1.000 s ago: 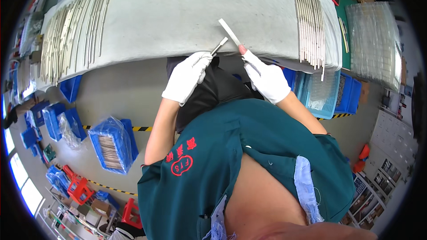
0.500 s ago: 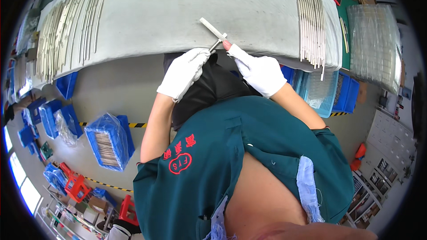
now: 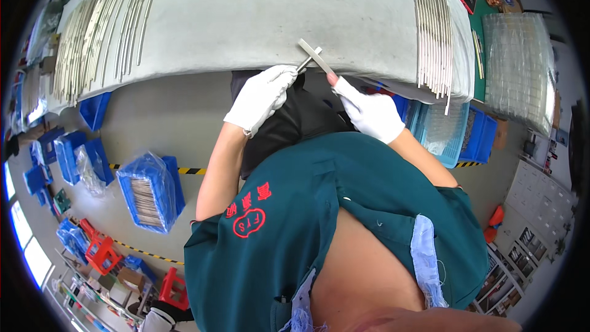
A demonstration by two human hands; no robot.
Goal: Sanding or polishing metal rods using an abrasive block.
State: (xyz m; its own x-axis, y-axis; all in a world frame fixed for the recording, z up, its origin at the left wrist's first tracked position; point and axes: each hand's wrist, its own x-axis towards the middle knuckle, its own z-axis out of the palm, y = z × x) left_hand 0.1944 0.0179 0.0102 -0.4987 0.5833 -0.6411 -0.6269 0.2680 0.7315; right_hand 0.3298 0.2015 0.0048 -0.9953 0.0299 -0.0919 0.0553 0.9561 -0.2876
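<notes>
Two white-gloved hands work a flat metal strip at the near edge of a grey tabletop.

Near the centre of the frame, the left hand (image 3: pixel 261 97) has its grip pinched on a small thin metal tool (image 3: pixel 305 61), whose tip meets the metal strip (image 3: pixel 318 57) just above the tabletop (image 3: pixel 270 12) edge. Just to its right, the right hand (image 3: pixel 367 110) has its grip pressed on the lower end of the same strip, which slants up toward the left. Farther off, in the upper right, a row of long metal strips (image 3: pixel 433 34) lies side by side on the tabletop; a wider spread of metal strips (image 3: pixel 98 37) lies at the upper left. A blue bin (image 3: pixel 147 192) of parts sits on the floor at the lower left.
</notes>
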